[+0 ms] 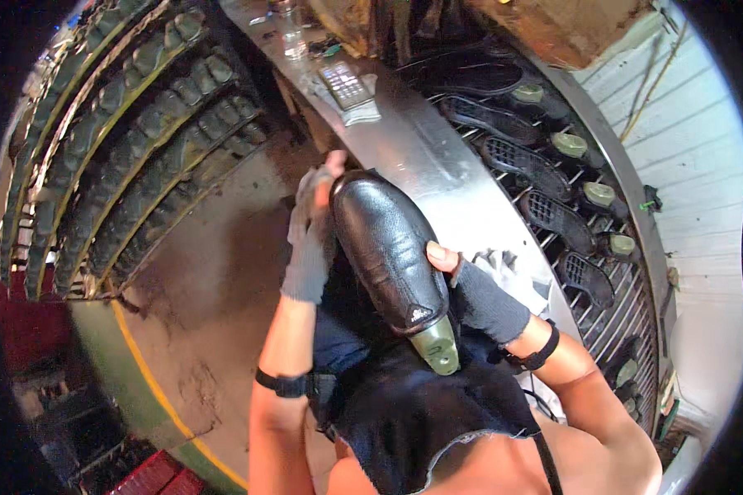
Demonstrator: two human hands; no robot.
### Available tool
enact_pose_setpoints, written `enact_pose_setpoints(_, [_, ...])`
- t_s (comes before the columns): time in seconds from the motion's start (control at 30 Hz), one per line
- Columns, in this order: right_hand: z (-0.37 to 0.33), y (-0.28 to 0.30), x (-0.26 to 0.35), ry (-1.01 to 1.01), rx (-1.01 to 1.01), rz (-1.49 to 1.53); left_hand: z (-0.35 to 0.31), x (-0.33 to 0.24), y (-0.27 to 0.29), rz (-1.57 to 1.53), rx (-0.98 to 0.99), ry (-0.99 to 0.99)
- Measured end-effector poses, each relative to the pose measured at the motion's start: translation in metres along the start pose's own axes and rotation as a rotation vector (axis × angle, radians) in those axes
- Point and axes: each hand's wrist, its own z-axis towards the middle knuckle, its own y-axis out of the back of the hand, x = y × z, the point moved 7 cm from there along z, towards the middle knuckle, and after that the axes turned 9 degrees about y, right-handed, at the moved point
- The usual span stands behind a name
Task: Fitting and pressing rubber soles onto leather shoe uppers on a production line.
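Note:
A black leather shoe upper [384, 247] is stretched over a green shoe last [436, 346]; the last's bare end sticks out toward my body. The toe points away from me, and the shoe is over my lap. My left hand [312, 231], in a grey fingerless glove, grips the left side near the toe, with fingertips reaching past it. On the other side, my right hand [483, 293], in a dark grey fingerless glove, holds the shoe with its thumb on the leather. Its other fingers are hidden underneath. A small pale patch shows at the upper's heel edge.
A metal bench [421, 157] runs along my right, with a calculator-like keypad device [345, 87] and a pale glove [504, 272] on it. Beyond it, a rack [578, 297] carries black soles [553, 219] and shoes on lasts. Curved shelves [140, 124] of dark shoes stand left.

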Motion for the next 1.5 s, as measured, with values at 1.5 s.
enact_pose_setpoints(1.5, [0.039,-0.014,-0.021,0.030,0.063,-0.111,-0.078,-0.094,-0.016,0.042,0.255,-0.033])
